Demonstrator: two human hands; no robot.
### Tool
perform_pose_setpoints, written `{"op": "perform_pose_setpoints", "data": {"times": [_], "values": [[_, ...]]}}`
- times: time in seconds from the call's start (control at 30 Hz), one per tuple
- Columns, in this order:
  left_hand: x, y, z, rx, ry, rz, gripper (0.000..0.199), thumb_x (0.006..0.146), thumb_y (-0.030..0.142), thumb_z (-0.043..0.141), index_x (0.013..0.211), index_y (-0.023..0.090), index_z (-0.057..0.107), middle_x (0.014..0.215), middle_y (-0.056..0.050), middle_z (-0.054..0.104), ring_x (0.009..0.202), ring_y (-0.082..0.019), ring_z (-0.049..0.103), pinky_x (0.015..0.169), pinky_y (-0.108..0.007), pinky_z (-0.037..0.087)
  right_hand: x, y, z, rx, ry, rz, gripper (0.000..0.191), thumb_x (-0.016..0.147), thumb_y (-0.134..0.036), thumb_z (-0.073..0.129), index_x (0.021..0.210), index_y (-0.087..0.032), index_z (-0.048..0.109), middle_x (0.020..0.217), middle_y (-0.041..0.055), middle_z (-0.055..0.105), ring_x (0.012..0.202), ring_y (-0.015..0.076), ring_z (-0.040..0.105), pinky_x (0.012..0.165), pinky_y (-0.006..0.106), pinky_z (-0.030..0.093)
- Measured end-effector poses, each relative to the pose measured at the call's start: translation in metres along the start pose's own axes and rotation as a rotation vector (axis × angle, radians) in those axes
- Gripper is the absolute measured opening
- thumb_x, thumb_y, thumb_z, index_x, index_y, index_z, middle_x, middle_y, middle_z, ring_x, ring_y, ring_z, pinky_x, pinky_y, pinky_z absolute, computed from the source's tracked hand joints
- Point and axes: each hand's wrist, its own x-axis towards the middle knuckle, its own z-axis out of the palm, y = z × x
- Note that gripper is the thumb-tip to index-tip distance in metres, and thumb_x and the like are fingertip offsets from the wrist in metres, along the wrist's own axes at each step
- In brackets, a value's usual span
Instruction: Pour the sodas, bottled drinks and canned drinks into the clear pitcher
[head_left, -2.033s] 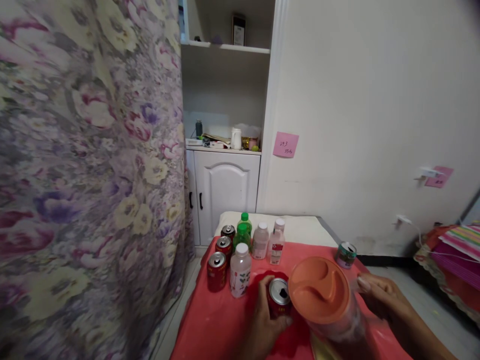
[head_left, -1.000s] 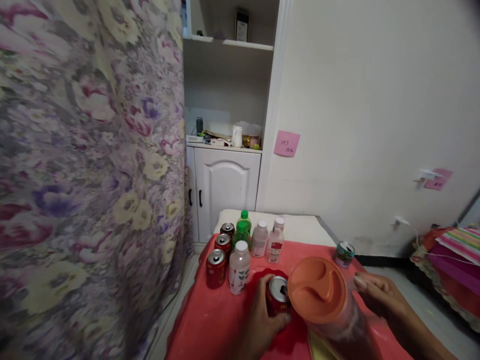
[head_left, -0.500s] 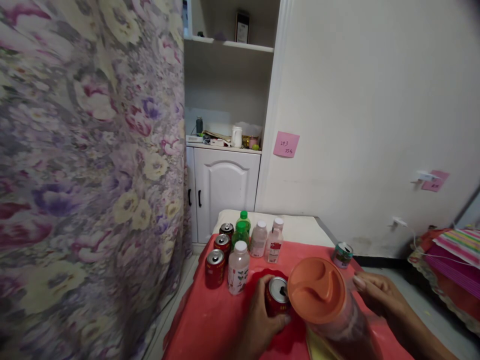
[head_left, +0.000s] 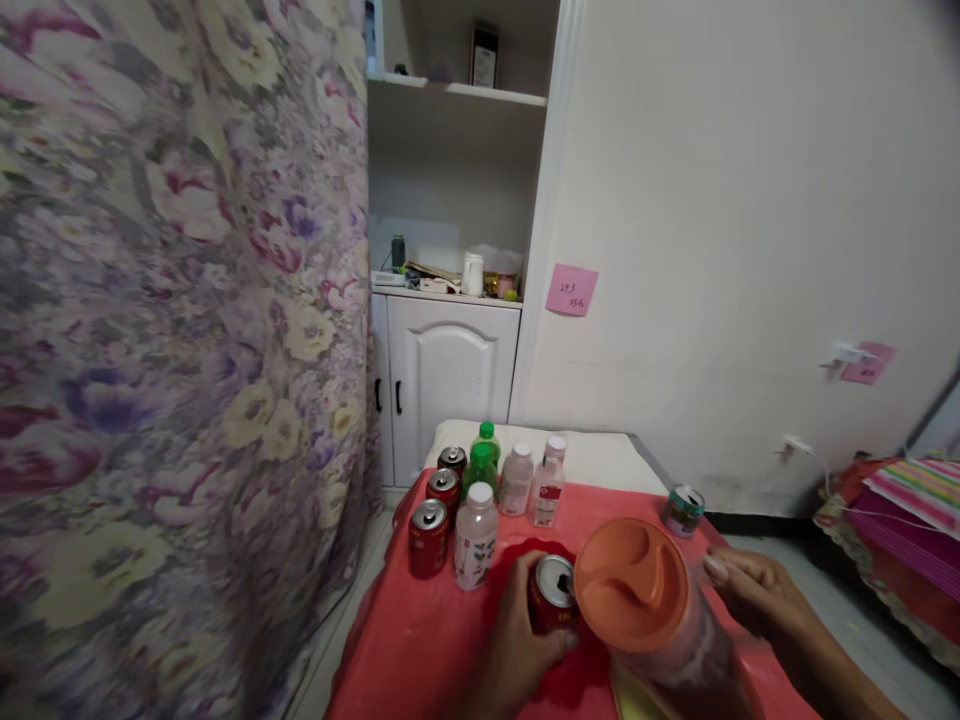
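My left hand (head_left: 517, 635) is wrapped round a red can (head_left: 553, 595) with a silver top, which stands upright near the middle of the red-covered table (head_left: 397, 640). Touching or very near the can's right side is a large clear container (head_left: 697, 640) with an orange lid (head_left: 632, 585). To the right of that container is my right hand (head_left: 757, 592), its fingers bent and pressed together; what they hold, if anything, I cannot make out. Darker red liquid or a wet patch (head_left: 574, 680) shows round the can's base.
Red cans (head_left: 429, 540), a white-capped bottle (head_left: 475, 540), green-capped bottles (head_left: 480, 470) and two pinkish bottles (head_left: 516, 480) stand at the table's left and back. A green can (head_left: 683, 510) is at the back right. A floral curtain (head_left: 187, 350) hangs on the left.
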Motion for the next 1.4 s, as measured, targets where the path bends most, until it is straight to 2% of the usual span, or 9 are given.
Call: {"op": "perform_pose_setpoints", "data": {"times": [0.43, 0.67, 0.9, 1.4], "values": [[0.002, 0.0, -0.001, 0.031, 0.016, 0.004, 0.073, 0.051, 0.004, 0.067, 0.121, 0.021, 0.052, 0.123, -0.009, 0.067, 0.118, -0.031, 0.059, 0.105, -0.039, 0.043, 0.002, -0.003, -0.006, 0.002, 0.011, -0.017, 0.066, 0.075, -0.081, 0.055, 0.061, -0.025, 0.023, 0.06, -0.0082, 0.014, 0.057, 0.0104, 0.011, 0.055, 0.031, 0.008], [0.001, -0.001, -0.001, 0.076, 0.009, -0.028, 0.076, 0.052, 0.005, 0.067, 0.124, 0.018, 0.049, 0.128, -0.013, 0.064, 0.12, -0.032, 0.056, 0.106, -0.041, 0.041, 0.0, -0.007, -0.006, 0.003, 0.032, -0.025, 0.066, 0.075, -0.081, 0.055, 0.061, -0.025, 0.023, 0.061, -0.0077, 0.016, 0.058, 0.0107, 0.012, 0.055, 0.031, 0.008], [0.001, 0.003, -0.002, 0.085, 0.004, -0.022, 0.073, 0.052, 0.005, 0.067, 0.121, 0.02, 0.051, 0.126, -0.01, 0.065, 0.12, -0.032, 0.057, 0.105, -0.039, 0.041, -0.001, -0.009, -0.006, -0.009, 0.04, 0.003, 0.068, 0.073, -0.083, 0.055, 0.061, -0.025, 0.022, 0.06, -0.0079, 0.015, 0.057, 0.0106, 0.011, 0.056, 0.032, 0.007], [0.002, -0.006, -0.002, 0.073, 0.001, -0.013, 0.075, 0.051, 0.004, 0.067, 0.122, 0.02, 0.049, 0.128, -0.011, 0.063, 0.121, -0.032, 0.055, 0.107, -0.041, 0.039, -0.002, -0.014, -0.009, -0.049, 0.04, -0.016, 0.067, 0.072, -0.085, 0.053, 0.06, -0.025, 0.025, 0.062, -0.0077, 0.014, 0.058, 0.0114, 0.01, 0.055, 0.031, 0.008]]}}
